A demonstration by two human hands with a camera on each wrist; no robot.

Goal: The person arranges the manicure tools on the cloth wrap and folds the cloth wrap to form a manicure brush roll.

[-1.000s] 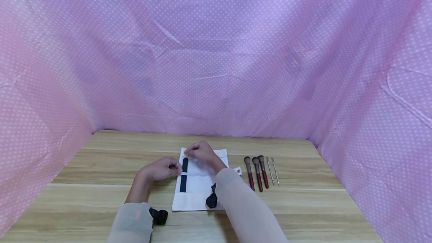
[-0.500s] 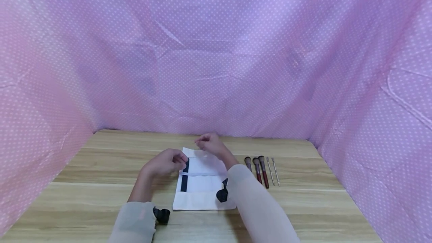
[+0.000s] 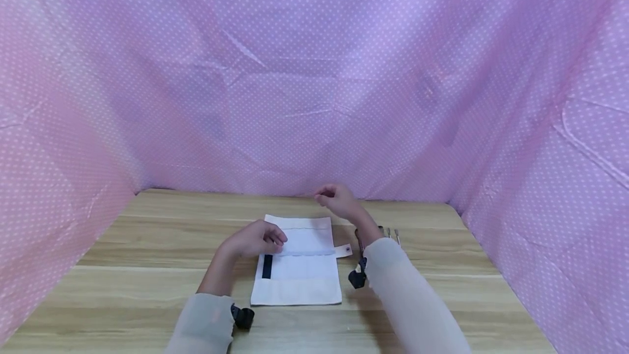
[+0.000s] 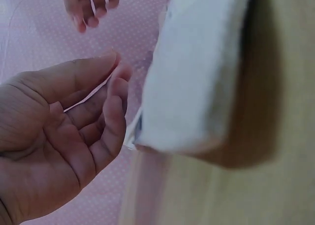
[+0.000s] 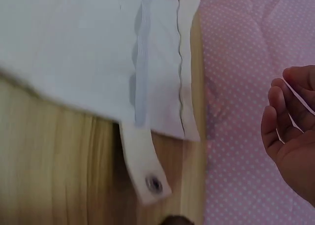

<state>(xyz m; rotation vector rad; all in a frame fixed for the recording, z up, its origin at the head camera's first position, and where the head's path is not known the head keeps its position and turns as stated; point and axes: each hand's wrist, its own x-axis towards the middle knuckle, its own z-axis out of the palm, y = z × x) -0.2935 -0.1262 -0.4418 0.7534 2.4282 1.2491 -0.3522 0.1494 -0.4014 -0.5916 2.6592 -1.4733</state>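
Note:
A white fabric roll pouch [image 3: 304, 292] lies unfolded on the table, with an elastic band [image 5: 142, 62] across its middle and a snap tab [image 3: 343, 251] sticking out to the right. Along its left side a flat black strip [image 3: 267, 266] is tucked under the band, its lower end in the bottom pocket; the upper part is hidden by my left hand [image 3: 256, 238]. That hand hovers over the pouch's left side with fingers loosely bent and nothing in them. My right hand [image 3: 339, 201] is raised past the pouch's top right corner, fingers relaxed, also holding nothing.
Right of the pouch, my right forearm covers most of the makeup brushes; the tips of two thin metal tools [image 3: 397, 232] show beside it. The wooden table [image 3: 123, 288] ends at a pink dotted cloth [image 3: 314, 124] at the back and sides.
My right hand has left the top of the black strip and moved right and away, past the pouch. My left hand has shifted right from the band's left end, over the strip.

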